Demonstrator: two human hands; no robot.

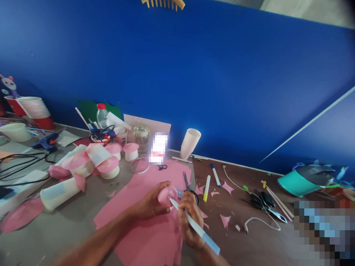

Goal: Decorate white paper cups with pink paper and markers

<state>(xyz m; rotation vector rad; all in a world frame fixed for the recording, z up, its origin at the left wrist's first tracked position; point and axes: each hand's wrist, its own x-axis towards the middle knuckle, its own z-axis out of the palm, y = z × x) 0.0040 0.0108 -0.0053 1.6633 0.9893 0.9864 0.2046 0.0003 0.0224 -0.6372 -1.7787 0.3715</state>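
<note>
My left hand [151, 202] is closed around a small cup covered in pink paper [167, 194], held just above a large pink paper sheet [146, 225]. My right hand [190, 218] grips a long white and blue glue stick or pen [195, 227], its tip touching the pink-covered cup. Scissors [188, 184] lie on the sheet just behind my right hand.
Pink-topped white cups [107, 162], a glass jar [142, 138], an upturned white cup [190, 143], markers [206, 183], pink scraps [227, 188], cables [257, 218] and a teal object [302, 181] crowd the table. A glue gun [46, 141] and stacked cups [34, 107] sit far left by the blue wall.
</note>
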